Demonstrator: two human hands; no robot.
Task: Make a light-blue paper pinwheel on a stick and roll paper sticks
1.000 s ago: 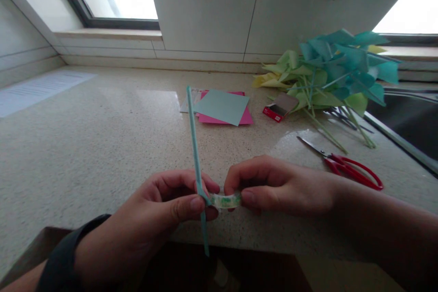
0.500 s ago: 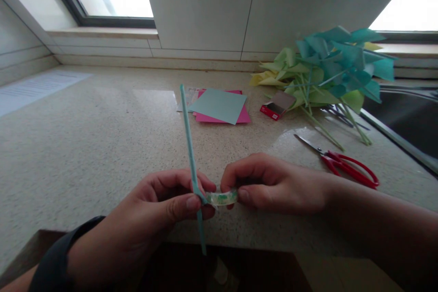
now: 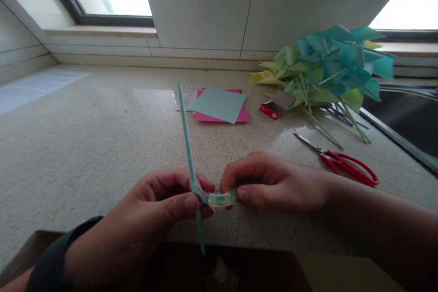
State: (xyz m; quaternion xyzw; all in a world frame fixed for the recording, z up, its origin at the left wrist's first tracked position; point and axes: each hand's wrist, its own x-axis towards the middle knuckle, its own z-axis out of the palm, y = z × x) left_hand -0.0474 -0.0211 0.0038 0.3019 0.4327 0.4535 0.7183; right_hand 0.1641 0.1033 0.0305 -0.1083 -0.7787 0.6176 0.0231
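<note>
A speckled beige stone surface [image 3: 102, 137] stretches away beyond both hands. Far past the right hand, near the wall, lies a heap of teal and yellow-green paper pinwheels [image 3: 328, 68] on thin sticks. Well beyond the gap between the hands lies a stack of paper squares [image 3: 219, 106], pale blue over pink. Just beyond the right wrist rest red-handled scissors [image 3: 342, 162], blades shut. Between the paper stack and the pinwheels sits a small red box [image 3: 275, 105], open.

The left hand [image 3: 143, 219] is curled closed, thumb and fingers pinching a thin teal stick [image 3: 187, 146] that stands nearly upright, its lower end reaching below the surface's near edge. The right hand [image 3: 273, 182] is also curled, fingertips gripping a small roll of clear tape [image 3: 222, 199]. The roll sits between the two hands, touching the stick at the left thumb.
</note>
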